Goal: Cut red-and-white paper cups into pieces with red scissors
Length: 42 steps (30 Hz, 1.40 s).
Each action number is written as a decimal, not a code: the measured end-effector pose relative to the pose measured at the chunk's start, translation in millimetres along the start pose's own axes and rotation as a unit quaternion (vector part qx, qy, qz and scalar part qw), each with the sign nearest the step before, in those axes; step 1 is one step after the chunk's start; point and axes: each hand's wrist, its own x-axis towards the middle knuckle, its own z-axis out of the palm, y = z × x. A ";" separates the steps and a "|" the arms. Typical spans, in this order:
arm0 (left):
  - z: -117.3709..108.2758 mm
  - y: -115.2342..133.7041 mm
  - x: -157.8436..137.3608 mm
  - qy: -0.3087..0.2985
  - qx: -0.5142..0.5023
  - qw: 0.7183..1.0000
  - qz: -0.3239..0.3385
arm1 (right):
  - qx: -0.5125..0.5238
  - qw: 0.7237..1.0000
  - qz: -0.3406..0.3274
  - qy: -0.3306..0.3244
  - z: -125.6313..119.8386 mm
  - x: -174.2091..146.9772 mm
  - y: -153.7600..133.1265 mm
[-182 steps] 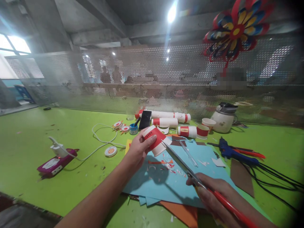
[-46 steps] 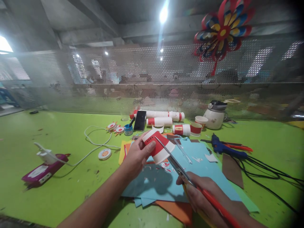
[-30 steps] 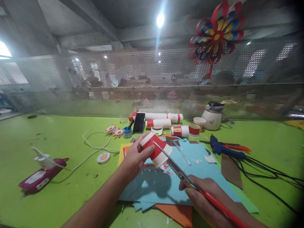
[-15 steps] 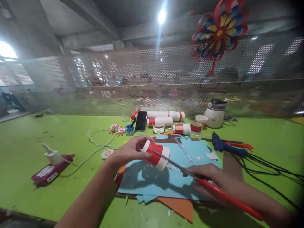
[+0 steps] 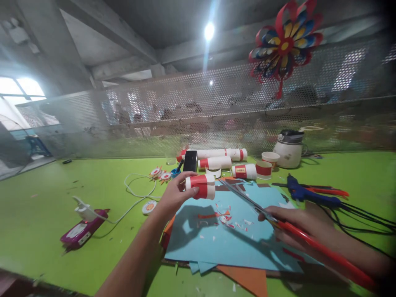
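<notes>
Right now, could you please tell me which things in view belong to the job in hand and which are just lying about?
Seemingly in use:
paper cup, in the left hand
scissors, in the right hand
blue paper below, with scraps on it

Apparently just lying about:
phone
white jug
glue gun
purple power strip

I count two hands (image 5: 181, 189) (image 5: 291, 222), one held cup (image 5: 202, 186), two standing paper cups (image 5: 264, 170) (image 5: 271, 158), one phone (image 5: 190, 160).
</notes>
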 end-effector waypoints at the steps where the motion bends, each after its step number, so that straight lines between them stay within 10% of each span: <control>1: 1.9 -0.7 -0.1 0.015 0.012 1.000 0.005 | -0.005 1.000 -0.005 -0.016 3.9 0.0 -2.9; 10: 26.7 -25.2 -6.6 0.064 0.074 0.992 0.082 | -0.124 0.989 0.079 -0.030 32.5 -7.0 -29.6; 18: 30.6 -26.3 -7.7 0.116 0.166 0.973 0.108 | -0.226 0.974 0.019 0.018 36.7 -12.2 -26.7; 30: 33.2 -22.3 -9.7 0.126 0.243 0.956 0.102 | -0.173 0.979 0.096 -0.048 41.0 -10.0 -26.1; 42: 40.2 -30.9 -14.2 0.089 0.207 0.963 0.148 | -0.164 0.986 0.032 -0.021 37.9 -8.2 -21.4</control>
